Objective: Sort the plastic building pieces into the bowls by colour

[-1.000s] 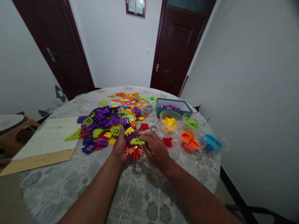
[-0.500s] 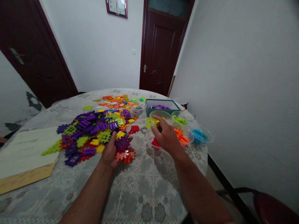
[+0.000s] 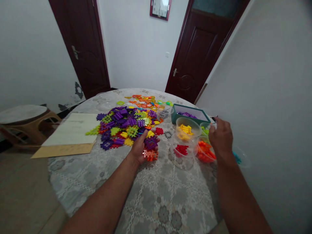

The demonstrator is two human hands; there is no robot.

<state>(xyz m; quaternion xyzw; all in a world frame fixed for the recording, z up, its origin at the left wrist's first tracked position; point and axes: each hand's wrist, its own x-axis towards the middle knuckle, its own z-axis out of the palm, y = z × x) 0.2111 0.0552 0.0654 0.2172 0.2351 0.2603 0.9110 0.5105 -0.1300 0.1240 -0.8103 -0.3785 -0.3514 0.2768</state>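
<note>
Left grip (image 3: pixel 140 149) is closed loosely around a few flat pieces: a purple piece (image 3: pixel 151 142), with a yellow piece (image 3: pixel 150 133) just beyond it and a coral piece (image 3: pixel 150 154) on the near side. A mixed pile (image 3: pixel 122 125) is spread beyond and to the left of that grip. Right grip (image 3: pixel 221 136) is raised well apart, its fingers bent close together; whether anything is pinched there cannot be told. Light-green pieces (image 3: pixel 206 131) are partly hidden just left of it, and orange pieces (image 3: pixel 204 151) are found nearer, beside the wrist.

Pieces could be spilled from the left grip onto the surface (image 3: pixel 151 195), since several are carried at once without being firmly squeezed. Nearby tubs could be nudged by the right wrist, as little room is left around it.
</note>
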